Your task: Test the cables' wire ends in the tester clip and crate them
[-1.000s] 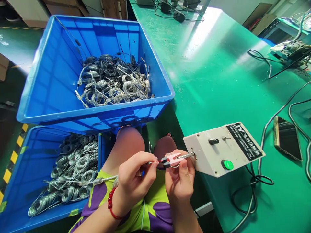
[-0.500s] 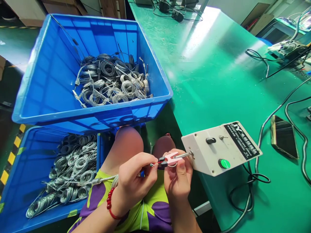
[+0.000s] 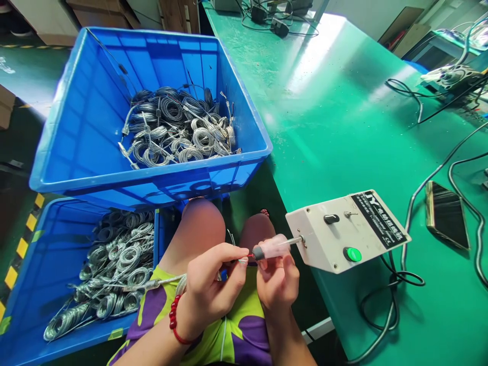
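Observation:
My left hand, a red bead bracelet at its wrist, pinches the thin red and pale wires at the end of a clear-jacketed cable. The wire ends reach into the dark tip of a pink clip. This clip sits on the metal shaft of a beige control box and looks smeared, as if turning. Close under the clip is my right hand, its fingers loosely curled and apart, gripping nothing I can see. The rest of the cable is partly hidden behind my left hand.
A large blue bin with coiled cables stands ahead on the left; a lower blue bin holds more coils. On the green table lie a phone-like dark slab, loose cords and black adapters.
The pink clip, sharply seen with its jaws apart before, now looks closed and blurred around the wires. My right hand has let go of it and dropped slightly. My left hand stays in place.

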`<state>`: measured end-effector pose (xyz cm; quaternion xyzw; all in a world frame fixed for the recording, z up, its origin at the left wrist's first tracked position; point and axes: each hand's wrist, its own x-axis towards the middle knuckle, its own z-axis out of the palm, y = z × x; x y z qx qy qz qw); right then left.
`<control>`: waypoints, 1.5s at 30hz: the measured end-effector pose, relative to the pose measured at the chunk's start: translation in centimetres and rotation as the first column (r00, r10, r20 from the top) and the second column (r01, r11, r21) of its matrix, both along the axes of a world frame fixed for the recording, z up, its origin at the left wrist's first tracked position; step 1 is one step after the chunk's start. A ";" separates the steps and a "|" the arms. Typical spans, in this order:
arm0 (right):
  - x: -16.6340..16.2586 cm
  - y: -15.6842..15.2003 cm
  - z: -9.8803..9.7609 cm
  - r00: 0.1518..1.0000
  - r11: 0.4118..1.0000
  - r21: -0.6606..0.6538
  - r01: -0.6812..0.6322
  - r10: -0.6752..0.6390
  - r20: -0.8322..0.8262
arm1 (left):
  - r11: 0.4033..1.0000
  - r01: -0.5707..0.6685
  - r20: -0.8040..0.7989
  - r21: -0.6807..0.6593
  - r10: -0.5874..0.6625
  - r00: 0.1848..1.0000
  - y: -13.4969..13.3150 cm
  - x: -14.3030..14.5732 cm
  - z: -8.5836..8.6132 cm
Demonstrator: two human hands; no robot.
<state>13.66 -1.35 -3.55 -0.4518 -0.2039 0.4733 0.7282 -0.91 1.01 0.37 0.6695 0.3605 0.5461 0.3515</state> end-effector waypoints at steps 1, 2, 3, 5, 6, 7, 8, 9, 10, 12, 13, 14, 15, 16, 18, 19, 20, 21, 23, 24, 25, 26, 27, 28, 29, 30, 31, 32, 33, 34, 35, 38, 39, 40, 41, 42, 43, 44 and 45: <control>0.0 0.1 0.0 1.000 1.000 0.010 0.001 -0.001 0.005 | 1.000 0.000 -0.001 0.000 0.000 1.000 0.0 0.0 0.0; -0.1 0.1 0.0 1.000 1.000 0.020 0.000 -0.001 0.010 | 1.000 -0.002 -0.001 0.001 0.002 1.000 0.0 -0.1 0.0; -0.2 0.2 0.0 1.000 1.000 0.028 -0.001 0.000 0.020 | 1.000 -0.003 -0.001 0.000 0.003 1.000 -0.1 -0.1 0.0; -0.3 0.3 0.0 0.999 1.000 0.030 0.002 -0.004 0.042 | 1.000 -0.006 0.000 -0.007 0.006 1.000 -0.2 -0.2 0.0; -0.4 0.4 0.0 0.999 1.000 0.026 0.006 -0.008 0.051 | 1.000 -0.013 0.004 -0.012 0.013 1.000 -0.2 -0.3 0.0; -0.5 0.4 0.0 0.998 1.000 0.023 0.011 -0.012 0.057 | 0.999 -0.028 0.011 -0.016 0.028 1.000 -0.3 -0.4 0.0; -0.7 0.4 0.0 0.998 1.000 0.021 0.016 -0.017 0.068 | 0.999 -0.045 0.021 -0.019 0.045 0.999 -0.3 -0.5 0.0; -0.8 0.3 0.0 0.996 1.000 0.023 0.021 -0.023 0.084 | 0.998 -0.065 0.030 -0.020 0.065 0.997 -0.4 -0.6 -0.1; -1.0 0.1 0.0 0.995 0.999 0.024 0.025 -0.027 0.098 | 0.996 -0.083 0.036 -0.019 0.084 0.996 -0.5 -0.7 -0.1; -1.3 -0.4 0.1 0.987 0.999 0.035 0.041 -0.046 0.157 | 0.996 -0.094 0.046 -0.007 0.094 0.995 -0.6 -0.9 0.0; -1.5 -0.9 0.3 0.976 0.997 0.059 0.055 -0.066 0.206 | 0.996 -0.085 0.052 0.005 0.085 0.995 -0.6 -1.0 0.1; -1.8 -1.4 0.6 0.959 0.993 0.101 0.066 -0.091 0.269 | 0.997 -0.074 0.059 0.019 0.073 0.996 -0.6 -1.0 0.2; -2.0 -2.1 1.0 0.932 0.984 0.162 0.069 -0.122 0.343 | 0.997 -0.063 0.067 0.038 0.061 0.996 -0.7 -1.1 0.2; -2.2 -2.7 1.5 0.892 0.971 0.229 0.064 -0.159 0.422 | 0.997 -0.055 0.078 0.058 0.050 0.996 -0.7 -1.1 0.3; -2.6 -3.9 2.5 0.807 0.949 0.312 0.038 -0.214 0.551 | 0.995 -0.047 0.095 0.083 0.039 0.995 -0.9 -1.2 0.2; -2.8 -4.4 3.1 0.772 0.953 0.303 0.025 -0.212 0.600 | 0.995 -0.046 0.099 0.091 0.037 0.994 -1.0 -1.3 0.1; -2.9 -4.7 3.6 0.743 0.964 0.265 0.019 -0.191 0.641 | 0.994 -0.044 0.100 0.096 0.035 0.994 -1.1 -1.3 -0.1; -3.0 -4.9 4.1 0.720 0.977 0.214 0.020 -0.162 0.674 | 0.994 -0.043 0.101 0.102 0.032 0.994 -1.1 -1.4 -0.2; -3.0 -4.8 5.0 0.687 0.993 0.116 0.021 -0.098 0.720 | 0.994 -0.033 0.102 0.109 0.022 0.994 -1.3 -1.4 -0.3; -3.1 -4.6 5.3 0.679 0.996 0.088 0.020 -0.078 0.730 | 0.993 -0.027 0.108 0.111 0.015 0.994 -1.3 -1.4 -0.3; -3.1 -4.5 5.5 0.681 0.997 0.073 0.019 -0.066 0.729 | 0.994 -0.015 0.112 0.112 0.003 0.994 -1.2 -1.4 -0.2; -3.1 -4.3 5.7 0.694 0.998 0.068 0.014 -0.059 0.717 | 0.993 0.001 0.113 0.115 -0.014 0.993 -1.2 -1.3 -0.1; -3.1 -4.2 5.8 0.714 0.998 0.065 0.000 -0.046 0.698 | 0.992 0.020 0.107 0.123 -0.033 0.994 -1.1 -1.3 0.0; -3.1 -4.1 5.9 0.737 0.998 0.062 -0.015 -0.031 0.675 | 0.990 0.039 0.094 0.133 -0.052 0.994 -1.0 -1.2 0.2; -3.2 -4.1 6.0 0.760 0.998 0.059 -0.023 -0.021 0.649 | 0.988 0.056 0.079 0.145 -0.068 0.995 -1.0 -1.1 0.3; -3.2 -4.0 6.0 0.782 0.998 0.051 -0.026 -0.012 0.624 | 0.986 0.071 0.063 0.152 -0.081 0.995 -0.9 -1.1 0.5; -3.3 -4.0 6.1 0.799 0.999 0.041 -0.023 -0.006 0.601 | 0.984 0.079 0.053 0.157 -0.088 0.995 -0.8 -1.0 0.6; -3.3 -3.9 6.1 0.814 0.999 0.029 -0.017 -0.003 0.581 | 0.984 0.082 0.049 0.161 -0.091 0.995 -0.8 -1.0 0.6; -3.3 -3.9 6.2 0.827 1.000 0.020 -0.010 -0.003 0.562 | 0.982 0.083 0.050 0.167 -0.092 0.994 -0.7 -1.0 0.7; -3.4 -3.9 6.3 0.840 1.000 0.014 -0.005 -0.003 0.542 | 0.981 0.083 0.055 0.175 -0.094 0.994 -0.7 -0.9 0.7; -3.4 -3.8 6.4 0.851 1.000 0.010 -0.004 -0.002 0.524 | 0.979 0.087 0.062 0.184 -0.100 0.993 -0.6 -0.9 0.6; -3.3 -3.7 6.5 0.875 1.000 0.007 -0.002 -0.002 0.484 | 0.973 0.116 0.094 0.197 -0.137 0.986 -0.5 -0.7 0.4; -3.3 -3.7 6.5 0.880 1.000 0.007 -0.002 -0.002 0.476 | 0.972 0.128 0.106 0.198 -0.151 0.983 -0.5 -0.7 0.4; -3.2 -3.7 6.5 0.884 1.000 0.008 -0.005 0.001 0.468 | 0.970 0.142 0.116 0.199 -0.167 0.979 -0.4 -0.6 0.4; -3.2 -3.7 6.4 0.889 1.000 0.007 -0.013 0.008 0.457 | 0.967 0.155 0.123 0.202 -0.182 0.975 -0.4 -0.6 0.4; -3.2 -3.7 6.3 0.896 1.000 0.004 -0.020 0.016 0.443 | 0.964 0.170 0.130 0.205 -0.199 0.971 -0.4 -0.6 0.4; -3.1 -3.6 6.2 0.903 1.000 -0.002 -0.028 0.026 0.428 | 0.960 0.188 0.137 0.207 -0.219 0.966 -0.4 -0.7 0.5; -3.1 -3.6 6.1 0.909 0.999 -0.010 -0.037 0.038 0.414 | 0.955 0.213 0.142 0.204 -0.244 0.959 -0.4 -0.7 0.5; -3.0 -3.6 6.0 0.914 0.999 -0.019 -0.045 0.049 0.402 | 0.951 0.239 0.144 0.198 -0.269 0.952 -0.4 -0.8 0.6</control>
